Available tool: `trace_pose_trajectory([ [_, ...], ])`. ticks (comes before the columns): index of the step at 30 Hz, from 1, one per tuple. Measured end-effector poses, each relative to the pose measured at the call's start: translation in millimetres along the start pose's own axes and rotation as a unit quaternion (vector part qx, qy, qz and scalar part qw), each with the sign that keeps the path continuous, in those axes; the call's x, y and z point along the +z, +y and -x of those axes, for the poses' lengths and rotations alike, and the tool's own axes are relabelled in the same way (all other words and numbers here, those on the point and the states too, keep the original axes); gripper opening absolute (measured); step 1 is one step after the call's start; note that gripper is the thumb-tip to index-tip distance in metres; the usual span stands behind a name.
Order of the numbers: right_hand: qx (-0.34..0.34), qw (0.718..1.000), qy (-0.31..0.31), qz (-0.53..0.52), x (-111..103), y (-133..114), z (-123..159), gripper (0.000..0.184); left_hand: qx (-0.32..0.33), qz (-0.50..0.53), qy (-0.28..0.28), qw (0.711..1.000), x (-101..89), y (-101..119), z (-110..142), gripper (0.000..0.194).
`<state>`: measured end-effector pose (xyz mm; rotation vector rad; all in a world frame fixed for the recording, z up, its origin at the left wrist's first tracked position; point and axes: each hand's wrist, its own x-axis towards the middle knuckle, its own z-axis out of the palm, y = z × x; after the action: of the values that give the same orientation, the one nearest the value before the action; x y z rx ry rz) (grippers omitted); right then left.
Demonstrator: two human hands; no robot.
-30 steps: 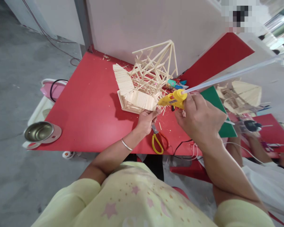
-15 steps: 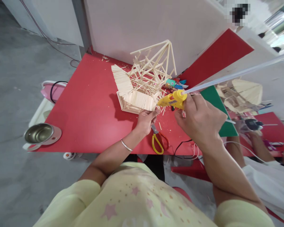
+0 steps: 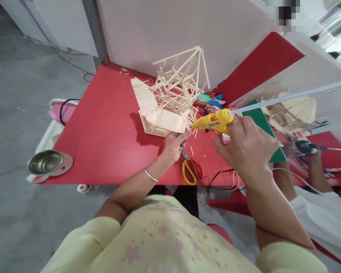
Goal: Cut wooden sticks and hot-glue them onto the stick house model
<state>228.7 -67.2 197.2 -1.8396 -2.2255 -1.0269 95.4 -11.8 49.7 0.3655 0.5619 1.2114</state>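
I'm seeing the pale stick model [image 3: 149, 99] sitting on the red worktop [image 3: 108, 148], tight rows of slats [image 3: 169, 120] covering its left and near sides, bare rods [image 3: 184, 77] crossing into an open, peaked shape behind. My left hand [image 3: 173, 146] is pinching its near right edge; my right hand [image 3: 246, 142] is gripping a yellow glue gun [image 3: 213, 121], nozzle hovering just beside that corner.

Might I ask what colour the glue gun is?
The glue gun is yellow, clearest in the head view.
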Motion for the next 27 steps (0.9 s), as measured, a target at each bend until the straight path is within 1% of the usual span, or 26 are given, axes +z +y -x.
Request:
trace_pose_trajectory([
  [3, 0.01, 1.0, 0.001, 0.005, -0.5, -0.1, 2.1, 0.05, -0.002, -0.003, 0.002, 1.0, -1.5, -1.2, -0.4, 0.044],
  [8, 0.006, 1.0, 0.01, 0.013, 0.8, 0.9, 6.3, 0.05, 0.002, -0.001, 0.003, 1.0, -1.6, -2.0, -0.5, 0.039],
  [13, 0.019, 1.0, -0.001, -0.011, 3.6, 2.6, 9.4, 0.048, 0.009, 0.004, -0.003, 1.0, -0.4, -0.5, 0.6, 0.038],
  [17, 0.026, 0.999, 0.0, -0.019, 4.9, 3.9, 10.9, 0.049, 0.008, 0.002, -0.005, 1.0, -0.9, -0.7, 0.4, 0.04],
  [22, 0.02, 1.0, 0.013, 0.001, 8.0, 6.4, 12.9, 0.052, 0.01, -0.006, -0.005, 1.0, -2.0, -2.7, -0.8, 0.04],
  [27, -0.003, 0.999, 0.047, 0.016, 9.6, 8.1, 13.8, 0.051, 0.007, -0.014, -0.013, 1.0, -3.1, -1.9, 0.3, 0.038],
])
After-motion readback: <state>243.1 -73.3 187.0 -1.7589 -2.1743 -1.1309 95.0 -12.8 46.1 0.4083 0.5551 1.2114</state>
